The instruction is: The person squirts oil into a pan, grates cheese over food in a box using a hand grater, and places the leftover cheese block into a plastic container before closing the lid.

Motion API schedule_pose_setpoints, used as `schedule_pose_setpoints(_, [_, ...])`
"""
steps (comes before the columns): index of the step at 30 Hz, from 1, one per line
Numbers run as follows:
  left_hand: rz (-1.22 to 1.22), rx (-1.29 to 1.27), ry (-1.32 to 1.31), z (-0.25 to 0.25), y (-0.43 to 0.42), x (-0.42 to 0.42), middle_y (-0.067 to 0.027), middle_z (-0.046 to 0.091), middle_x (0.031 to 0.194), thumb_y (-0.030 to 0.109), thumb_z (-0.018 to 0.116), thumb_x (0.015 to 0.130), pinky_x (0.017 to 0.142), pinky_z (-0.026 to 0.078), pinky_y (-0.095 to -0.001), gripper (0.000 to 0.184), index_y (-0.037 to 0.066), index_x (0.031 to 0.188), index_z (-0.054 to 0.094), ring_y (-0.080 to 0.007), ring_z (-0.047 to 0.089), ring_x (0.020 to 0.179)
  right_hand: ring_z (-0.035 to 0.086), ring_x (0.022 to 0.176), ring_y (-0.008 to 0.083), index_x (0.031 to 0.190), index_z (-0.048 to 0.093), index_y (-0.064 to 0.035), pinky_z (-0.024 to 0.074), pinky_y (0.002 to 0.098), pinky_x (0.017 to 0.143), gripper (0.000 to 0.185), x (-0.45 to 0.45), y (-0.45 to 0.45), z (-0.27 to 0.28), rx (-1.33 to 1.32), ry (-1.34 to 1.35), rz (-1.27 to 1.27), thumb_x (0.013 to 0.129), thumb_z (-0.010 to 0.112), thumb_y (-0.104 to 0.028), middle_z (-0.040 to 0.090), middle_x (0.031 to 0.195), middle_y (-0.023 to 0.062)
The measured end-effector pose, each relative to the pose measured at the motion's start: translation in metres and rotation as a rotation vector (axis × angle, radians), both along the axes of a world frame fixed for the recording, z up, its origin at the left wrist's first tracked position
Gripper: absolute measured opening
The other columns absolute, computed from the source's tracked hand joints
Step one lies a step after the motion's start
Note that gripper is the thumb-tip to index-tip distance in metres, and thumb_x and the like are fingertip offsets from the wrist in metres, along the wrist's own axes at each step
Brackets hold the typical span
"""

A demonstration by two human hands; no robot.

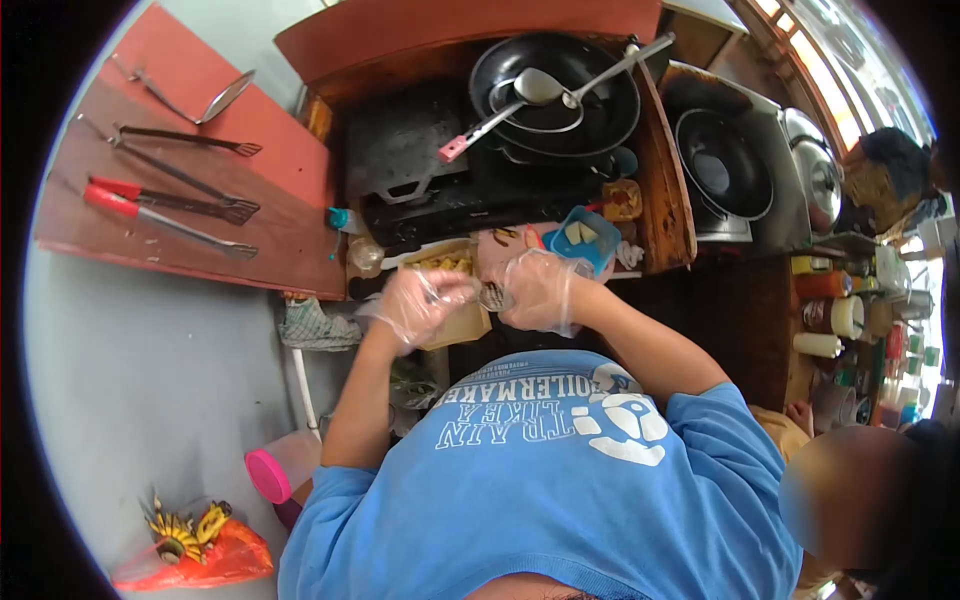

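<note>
Both hands wear clear plastic gloves and meet at the counter edge. My right hand (540,288) is closed around a small round item with dark ridges (492,295); its kind cannot be made out. My left hand (425,300) has its fingers curled and pinched beside that item; what they hold, if anything, is too small to tell. Under and behind my left hand lies a pale open box (462,328) with yellowish food pieces (440,264) in it. Just beyond my right hand stands a blue container (603,238) with pale blocks (578,233) inside.
Behind the counter edge is a black stove (420,222) with a flat griddle (400,135) and a wok (610,110) holding utensils. Tongs (180,215) hang on the left panel. Another wok (735,165) and condiment bottles (818,345) stand right, near another person (785,435).
</note>
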State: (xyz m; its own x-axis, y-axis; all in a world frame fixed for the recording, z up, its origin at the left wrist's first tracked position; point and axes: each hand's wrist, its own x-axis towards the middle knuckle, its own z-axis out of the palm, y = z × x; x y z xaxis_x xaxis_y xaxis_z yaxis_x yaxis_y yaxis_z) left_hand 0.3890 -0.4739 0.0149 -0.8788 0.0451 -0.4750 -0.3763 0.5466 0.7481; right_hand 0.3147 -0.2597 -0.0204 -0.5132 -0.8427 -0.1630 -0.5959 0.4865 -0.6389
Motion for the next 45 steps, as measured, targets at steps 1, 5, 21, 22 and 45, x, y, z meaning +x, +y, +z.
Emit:
schedule_pose_setpoints(1, [0.055, 0.041, -0.064, -0.018, 0.009, 0.006, -0.0050, 0.071, 0.076, 0.027, 0.074, 0.089, 0.061, 0.050, -0.0275, 0.033, 0.000, 0.107, 0.074, -0.0095, 0.062, 0.063, 0.067, 0.083, 0.0399, 0.104, 0.068, -0.0006, 0.0531, 0.0471, 0.078, 0.037, 0.003, 0.001, -0.006, 0.110, 0.087, -0.042, 0.075, 0.069, -0.023, 0.069, 0.085, 0.0238])
schedule_pose_setpoints(5, [0.306, 0.260, -0.019, -0.110, 0.015, 0.016, -0.0016, 0.066, 0.072, 0.017, 0.068, 0.093, 0.050, 0.044, -0.0252, 0.021, 0.001, 0.105, 0.074, -0.0083, 0.055, 0.053, 0.063, 0.099, 0.0385, 0.119, 0.063, -0.0036, 0.0502, 0.0438, 0.089, 0.055, -0.003, 0.029, -0.054, -0.200, 0.347, -0.386, 0.068, 0.075, -0.019, 0.067, 0.103, 0.0228])
schedule_pose_setpoints(21, [0.226, 0.162, 0.360, -0.232, 0.109, -0.051, -0.0098, 0.069, 0.082, 0.035, 0.069, 0.093, 0.070, 0.054, -0.0342, 0.041, 0.000, 0.113, 0.065, -0.0218, 0.066, 0.071, 0.070, 0.083, 0.0330, 0.113, 0.052, 0.0036, 0.0616, 0.0449, 0.074, 0.028, -0.013, 0.136, -0.176, -0.917, -1.159, -1.367, 0.097, 0.057, -0.018, 0.065, 0.098, 0.0175])
schedule_pose_setpoints(22, [0.224, -0.147, 0.354, -0.233, 0.107, -0.065, -0.0134, 0.069, 0.094, 0.040, 0.071, 0.090, 0.079, 0.053, -0.0375, 0.049, 0.000, 0.118, 0.063, -0.0272, 0.066, 0.083, 0.069, 0.083, 0.0313, 0.113, 0.055, 0.0023, 0.0613, 0.0447, 0.075, 0.028, -0.020, 0.146, -0.177, -0.721, -1.139, -1.376, 0.097, 0.059, -0.020, 0.065, 0.096, 0.0164])
schedule_pose_setpoints(45, [-0.918, -0.679, 0.246, -0.289, 0.239, -0.204, -0.0217, 0.070, 0.111, 0.014, 0.055, 0.086, 0.087, 0.055, -0.0448, 0.026, 0.003, 0.100, 0.074, -0.0354, 0.069, 0.104, 0.065, 0.062, 0.0189, 0.113, 0.055, -0.0044, 0.0584, 0.0341, 0.052, 0.023, -0.010, 0.239, -0.190, -0.511, -1.242, -1.216, 0.097, 0.059, -0.020, 0.064, 0.089, 0.0093])
